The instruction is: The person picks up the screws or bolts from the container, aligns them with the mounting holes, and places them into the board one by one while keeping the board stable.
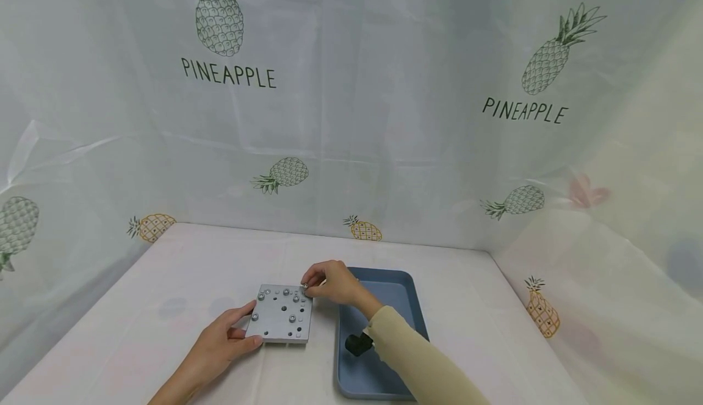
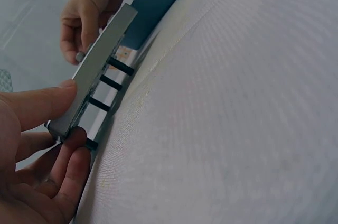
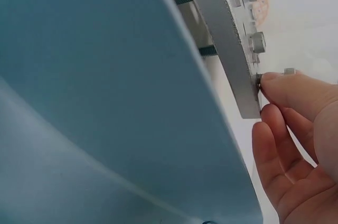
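Observation:
A square metal plate (image 1: 271, 322) with drilled holes is held at its left edge by my left hand (image 1: 216, 344), thumb on the near side. Several bolts (image 3: 257, 42) stand in it, heads up. Their threaded shanks (image 2: 121, 66) poke out below, and the plate is raised off the table in the left wrist view. My right hand (image 1: 336, 284) pinches another bolt (image 3: 290, 71) between thumb and fingers at the far right corner. That bolt's threaded end meets the plate's top face; how deep it sits is hidden by the thumb.
A blue tray (image 1: 351, 387) lies right of the plate, under the right forearm. A black device (image 1: 358, 344) sits at the right wrist. White cloth covers the table (image 1: 472, 332), and a pineapple-print curtain (image 1: 384, 118) hangs behind and at the sides.

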A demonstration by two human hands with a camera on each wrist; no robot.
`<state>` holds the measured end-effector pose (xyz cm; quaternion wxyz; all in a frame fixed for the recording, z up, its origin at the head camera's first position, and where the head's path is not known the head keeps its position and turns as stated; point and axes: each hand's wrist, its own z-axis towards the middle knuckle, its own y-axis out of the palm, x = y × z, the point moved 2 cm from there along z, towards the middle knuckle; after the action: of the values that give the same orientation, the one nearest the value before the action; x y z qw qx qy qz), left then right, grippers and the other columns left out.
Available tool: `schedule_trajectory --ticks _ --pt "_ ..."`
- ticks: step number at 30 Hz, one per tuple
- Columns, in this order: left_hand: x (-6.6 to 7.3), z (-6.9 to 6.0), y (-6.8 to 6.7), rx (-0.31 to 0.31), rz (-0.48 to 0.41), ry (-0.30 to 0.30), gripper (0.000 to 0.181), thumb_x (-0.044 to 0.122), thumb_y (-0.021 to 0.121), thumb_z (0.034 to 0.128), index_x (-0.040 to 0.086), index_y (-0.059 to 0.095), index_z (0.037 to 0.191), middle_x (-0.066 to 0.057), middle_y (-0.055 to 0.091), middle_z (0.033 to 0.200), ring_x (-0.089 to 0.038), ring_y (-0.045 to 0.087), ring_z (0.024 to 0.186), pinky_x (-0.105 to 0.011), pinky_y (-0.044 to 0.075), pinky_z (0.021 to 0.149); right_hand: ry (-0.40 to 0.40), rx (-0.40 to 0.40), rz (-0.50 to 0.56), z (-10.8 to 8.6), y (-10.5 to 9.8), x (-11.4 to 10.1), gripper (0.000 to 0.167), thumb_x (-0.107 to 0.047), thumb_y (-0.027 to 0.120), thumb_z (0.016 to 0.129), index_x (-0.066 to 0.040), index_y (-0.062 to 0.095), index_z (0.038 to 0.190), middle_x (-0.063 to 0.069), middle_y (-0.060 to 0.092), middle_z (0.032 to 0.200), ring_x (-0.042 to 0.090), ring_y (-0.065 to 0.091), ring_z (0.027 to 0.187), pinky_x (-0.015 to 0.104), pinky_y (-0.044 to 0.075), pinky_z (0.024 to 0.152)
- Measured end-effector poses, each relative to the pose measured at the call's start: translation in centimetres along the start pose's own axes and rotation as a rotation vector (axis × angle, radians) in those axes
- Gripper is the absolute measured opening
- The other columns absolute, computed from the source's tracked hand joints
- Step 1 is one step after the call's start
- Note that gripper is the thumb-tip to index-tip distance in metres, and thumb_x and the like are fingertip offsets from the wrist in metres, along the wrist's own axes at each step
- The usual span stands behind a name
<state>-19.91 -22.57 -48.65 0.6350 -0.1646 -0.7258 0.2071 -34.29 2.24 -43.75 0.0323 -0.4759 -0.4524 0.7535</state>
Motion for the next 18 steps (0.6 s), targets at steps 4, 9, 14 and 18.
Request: schedule_trajectory --ticks 4,9,14,18 --pt "0.11 -0.03 0.0 0.002 0.0 -0.003 0.09 0.038 0.093 0.0813 0.02 0.052 0.159 -0.008 0.058 0.147 -0.016 0.063 0.102 -0.03 0.051 0.08 -0.002 -0.002 -0.003 0.0 0.04 0.0 0.015 -0.006 0.083 0.091 -0.018 0.079 0.099 -0.002 0.077 0.092 0.001 0.066 0.082 0.022 0.052 0.076" --pt "0.26 -0.2 -0.02 0.001 -0.015 -0.003 0.09 0.037 0.093 0.0813 0.019 0.052 0.159 -0.007 0.058 0.147 -0.016 0.063 0.102 -0.029 0.05 0.08 -0.021 -0.002 -0.02 -0.08 0.07 -0.04 0.014 -0.006 0.084 0.091 -0.016 0.079 0.099 -0.008 0.074 0.089 0.0 0.065 0.081 0.021 0.053 0.076" --pt "0.31 -0.2 0.03 0.004 -0.003 -0.001 0.09 0.037 0.093 0.0814 0.019 0.052 0.159 -0.008 0.058 0.148 -0.016 0.063 0.102 -0.03 0.051 0.08 -0.016 0.003 -0.026 -0.31 -0.03 0.06 0.014 -0.007 0.085 0.091 -0.015 0.079 0.1 -0.012 0.072 0.087 0.0 0.064 0.08 0.02 0.053 0.076" --pt "0.18 -0.08 0.07 0.006 0.005 0.0 0.091 0.037 0.093 0.0814 0.019 0.051 0.16 -0.009 0.058 0.148 -0.016 0.063 0.102 -0.031 0.051 0.08 -0.022 -0.002 -0.029 -0.4 -0.05 0.14 0.014 -0.007 0.085 0.091 -0.014 0.079 0.101 -0.01 0.073 0.089 0.001 0.064 0.081 0.02 0.053 0.075"
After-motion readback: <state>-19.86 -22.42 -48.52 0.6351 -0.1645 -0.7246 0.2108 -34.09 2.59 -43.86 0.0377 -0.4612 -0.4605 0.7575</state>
